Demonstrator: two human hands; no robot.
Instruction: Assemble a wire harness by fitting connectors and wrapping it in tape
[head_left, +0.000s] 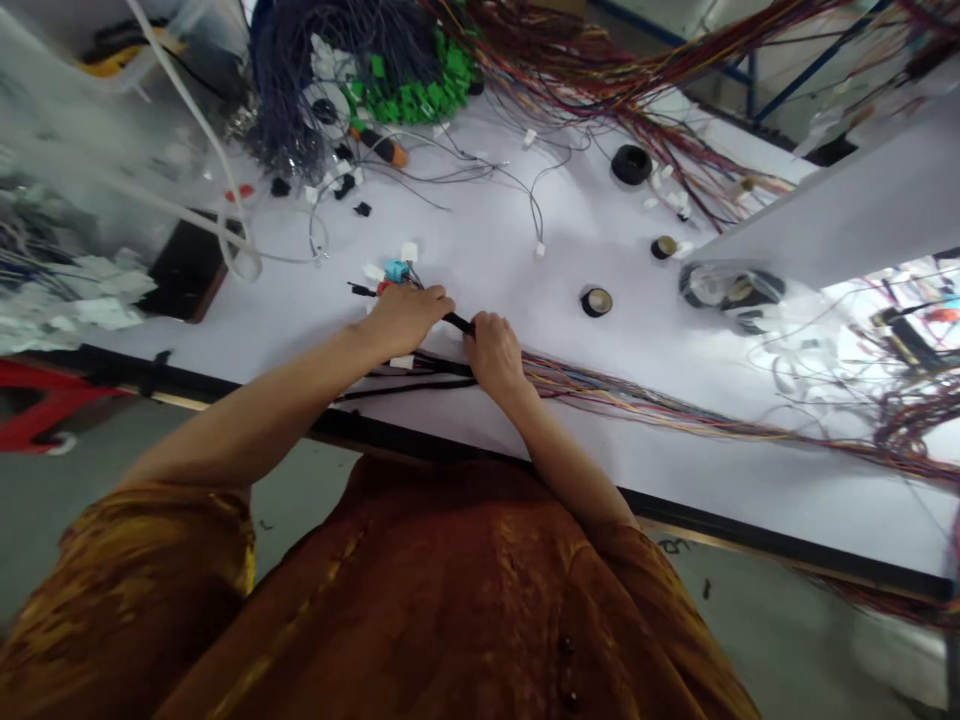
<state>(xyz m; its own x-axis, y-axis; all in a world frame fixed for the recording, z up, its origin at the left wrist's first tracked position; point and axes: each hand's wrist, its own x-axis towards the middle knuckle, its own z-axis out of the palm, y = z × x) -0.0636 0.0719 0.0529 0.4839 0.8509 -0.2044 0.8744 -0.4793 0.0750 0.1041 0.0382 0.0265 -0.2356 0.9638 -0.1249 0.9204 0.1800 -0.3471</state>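
On the white table [555, 310], my left hand [409, 318] is closed round a black-wrapped wire bundle [459, 324], just behind a blue connector [397, 270] and a small red one. My right hand [495, 350] grips the same bundle a short way to the right, fingers closed. Only a short black stretch shows between the hands. Beneath and beside them, a long harness of coloured wires [637, 398] runs along the front edge to the right. White connectors [402, 362] lie at its left end.
Black tape rolls [597, 301] sit right of my hands, with another [631, 164] farther back. Green connectors [420, 95] on dark wires lie at the back, near an orange-black tool [384, 148]. A grey panel [847, 190] juts in at right. A dark box [193, 265] stands left.
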